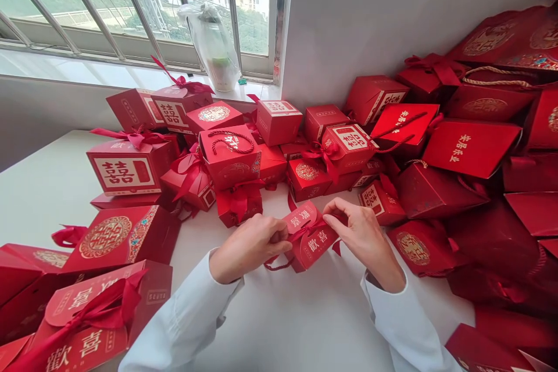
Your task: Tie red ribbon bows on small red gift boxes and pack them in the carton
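Note:
A small red gift box [312, 247] with pale printed characters sits in the middle of the white table, turned at an angle. Across its top runs a dark red ribbon [306, 231], crossed at the centre. My left hand [257, 244] is at the box's left side, thumb and fingers pinched on one end of the ribbon. On the right, my right hand [360, 235] pinches the other ribbon end between thumb and forefinger. A ribbon loop hangs below my left fingers, and a loose tail shows under my right hand.
Red gift boxes crowd the table's back, with a double-happiness box [131, 165] at the left and a large ribboned box [104, 314] at front left. More boxes [471, 148] pile up along the right wall. A plastic-wrapped cup [217, 52] stands on the windowsill [131, 75].

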`<state>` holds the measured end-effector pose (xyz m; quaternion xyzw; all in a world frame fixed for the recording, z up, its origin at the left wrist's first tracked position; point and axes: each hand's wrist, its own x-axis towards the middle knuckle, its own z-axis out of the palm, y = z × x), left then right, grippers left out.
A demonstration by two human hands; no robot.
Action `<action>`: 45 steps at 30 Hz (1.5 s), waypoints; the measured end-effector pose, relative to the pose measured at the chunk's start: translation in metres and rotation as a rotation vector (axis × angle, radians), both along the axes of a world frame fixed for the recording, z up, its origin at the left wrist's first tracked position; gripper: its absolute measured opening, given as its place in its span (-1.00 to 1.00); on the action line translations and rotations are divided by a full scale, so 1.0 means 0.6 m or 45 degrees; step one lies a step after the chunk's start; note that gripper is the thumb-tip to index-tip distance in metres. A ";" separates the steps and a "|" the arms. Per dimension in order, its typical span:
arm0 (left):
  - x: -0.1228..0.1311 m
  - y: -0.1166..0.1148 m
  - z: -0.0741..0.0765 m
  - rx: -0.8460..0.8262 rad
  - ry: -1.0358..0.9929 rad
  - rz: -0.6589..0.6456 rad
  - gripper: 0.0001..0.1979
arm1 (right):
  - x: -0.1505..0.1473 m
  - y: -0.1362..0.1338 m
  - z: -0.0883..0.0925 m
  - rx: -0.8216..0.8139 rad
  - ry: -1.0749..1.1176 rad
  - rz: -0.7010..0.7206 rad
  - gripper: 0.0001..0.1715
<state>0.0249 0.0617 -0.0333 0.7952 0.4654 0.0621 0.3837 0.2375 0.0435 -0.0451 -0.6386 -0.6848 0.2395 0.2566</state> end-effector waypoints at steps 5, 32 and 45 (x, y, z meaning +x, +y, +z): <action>-0.002 0.003 -0.002 -0.011 -0.017 0.007 -0.76 | 0.001 0.002 -0.009 0.084 -0.098 -0.028 -0.84; -0.003 0.028 -0.018 -0.362 -0.581 0.075 -0.68 | 0.019 -0.006 0.013 -0.210 0.179 0.224 -0.83; -0.007 0.008 0.013 -0.195 -0.285 -0.017 -0.72 | 0.000 -0.015 0.009 -0.330 0.224 0.222 -0.92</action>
